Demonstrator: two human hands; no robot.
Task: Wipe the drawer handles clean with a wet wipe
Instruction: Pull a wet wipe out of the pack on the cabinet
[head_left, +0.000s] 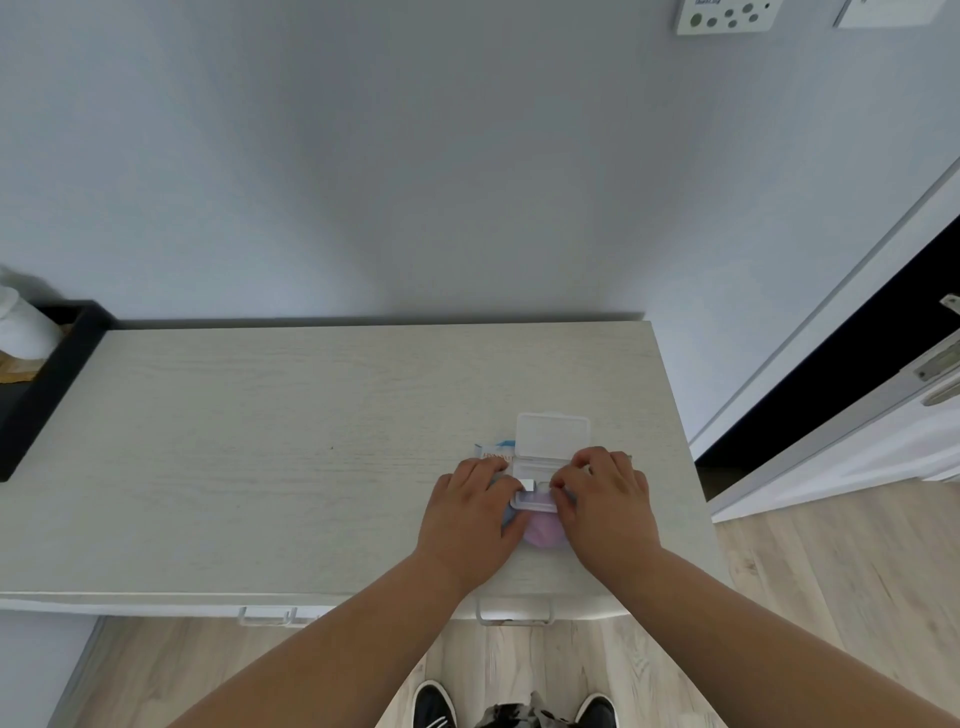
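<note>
A wet wipe pack (540, 532) lies on the pale wooden cabinet top (260, 457), near its front right corner. The pack's clear plastic flip lid (553, 435) stands open. My left hand (470, 514) rests on the pack's left side and holds it down, fingers at the opening. My right hand (602, 499) covers the right side, its fingertips pinching at the opening where a bit of white wipe shows. Two metal drawer handles (514, 613) (267, 616) stick out below the cabinet's front edge.
A black tray (57, 374) with a white paper roll (23, 327) sits at the cabinet's left end. A white door with a handle (940, 395) stands ajar at the right. Wood floor and my shoes (434, 704) lie below.
</note>
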